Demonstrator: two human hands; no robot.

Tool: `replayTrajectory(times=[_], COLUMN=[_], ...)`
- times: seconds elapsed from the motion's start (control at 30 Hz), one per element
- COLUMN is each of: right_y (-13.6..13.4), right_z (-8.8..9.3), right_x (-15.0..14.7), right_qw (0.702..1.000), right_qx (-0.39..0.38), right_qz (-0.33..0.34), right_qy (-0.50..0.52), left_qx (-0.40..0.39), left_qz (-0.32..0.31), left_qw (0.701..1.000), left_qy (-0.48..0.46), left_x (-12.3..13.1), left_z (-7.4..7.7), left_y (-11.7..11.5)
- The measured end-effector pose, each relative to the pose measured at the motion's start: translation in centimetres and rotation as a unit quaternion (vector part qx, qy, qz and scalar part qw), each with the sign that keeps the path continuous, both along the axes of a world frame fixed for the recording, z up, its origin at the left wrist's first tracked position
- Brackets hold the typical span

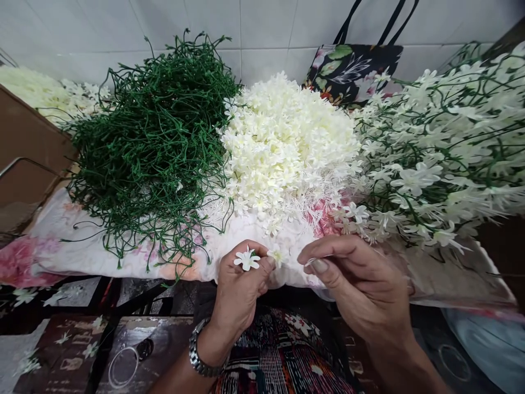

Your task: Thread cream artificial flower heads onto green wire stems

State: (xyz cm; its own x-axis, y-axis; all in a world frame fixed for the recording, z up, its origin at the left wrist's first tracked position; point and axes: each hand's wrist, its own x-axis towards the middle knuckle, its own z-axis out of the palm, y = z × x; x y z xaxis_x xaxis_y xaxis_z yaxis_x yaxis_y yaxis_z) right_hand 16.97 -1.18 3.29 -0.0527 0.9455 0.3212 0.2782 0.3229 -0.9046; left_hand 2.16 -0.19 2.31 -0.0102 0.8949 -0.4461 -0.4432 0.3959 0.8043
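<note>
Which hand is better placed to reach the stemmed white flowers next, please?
Probably the right hand, nearer the stemmed flowers, though it seems to pinch a thin strand; the left hand holds a white flower.

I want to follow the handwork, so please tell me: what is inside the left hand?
A white flower shows at the top of the left hand, and a yellowish flower at its thumb tip. Whatever the palm encloses is covered and cannot be seen.
</note>
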Motion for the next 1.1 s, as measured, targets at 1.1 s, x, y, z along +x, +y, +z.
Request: replayTrajectory(times=[1.1], right_y=[0.4], right_z=[-3.1], right_x=[-2.0], right_qw=[0.988], right_qx=[0.125], right_qz=[-0.043], right_qy=[-0.078], left_qx=[0.034], left_qz=[-0.025], left_qw=[0.998], left_qy=[-0.056], left_x=[0.0], left_z=[-1.2], left_y=[-0.5])
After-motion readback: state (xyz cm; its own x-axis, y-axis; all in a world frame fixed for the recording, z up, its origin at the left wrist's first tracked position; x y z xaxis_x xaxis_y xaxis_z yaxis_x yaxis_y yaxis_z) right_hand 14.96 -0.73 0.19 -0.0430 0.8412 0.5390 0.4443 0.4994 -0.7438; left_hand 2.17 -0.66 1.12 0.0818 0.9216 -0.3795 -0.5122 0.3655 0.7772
